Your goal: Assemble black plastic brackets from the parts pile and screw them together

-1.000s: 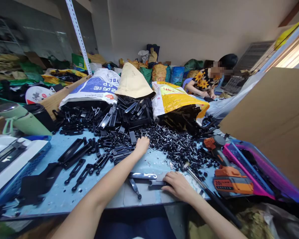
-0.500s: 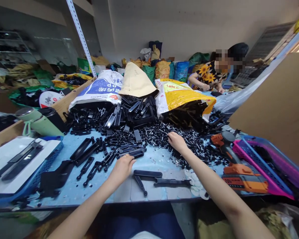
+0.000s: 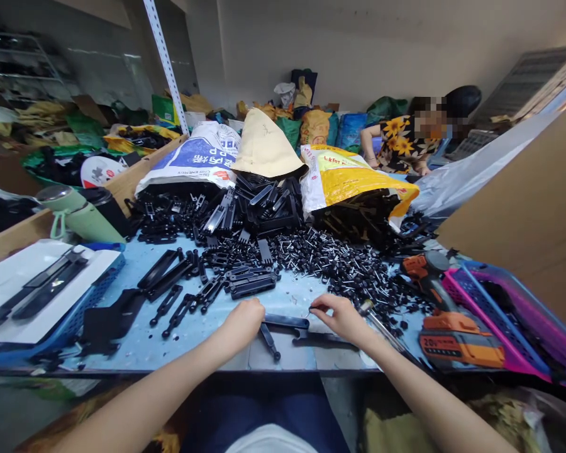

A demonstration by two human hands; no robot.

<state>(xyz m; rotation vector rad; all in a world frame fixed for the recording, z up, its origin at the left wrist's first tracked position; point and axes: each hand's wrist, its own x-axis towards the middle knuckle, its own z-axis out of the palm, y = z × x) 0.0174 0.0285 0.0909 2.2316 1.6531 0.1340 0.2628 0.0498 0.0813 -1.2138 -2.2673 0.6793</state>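
Note:
My left hand [image 3: 245, 319] is closed on the left end of a black jointed plastic arm [image 3: 287, 321], which lies at the table's front; its lower link [image 3: 270, 343] points toward me. At the arm's right end, my right hand [image 3: 339, 316] pinches a small thin pin, probably a black-headed screw like those in the pile [image 3: 344, 261] behind it. Below the right hand lies another long black part [image 3: 327, 340], partly covered by the hand. A metal rod-like tool [image 3: 382, 326] shows beside my right wrist. Several black links [image 3: 252, 283] lie stacked beyond my left hand.
An orange cordless drill [image 3: 460, 340] and a pink and blue basket [image 3: 495, 308] stand at right. White and yellow sacks [image 3: 344, 182] spill black parts at the back. At left are a tray with black parts [image 3: 42, 296] and a green flask [image 3: 82, 217]. Another person [image 3: 399, 145] works beyond.
My right hand has come back from the screw pile to the jointed arm, pinching a small pin. My left hand has moved from near the stacked links onto the arm's left end.

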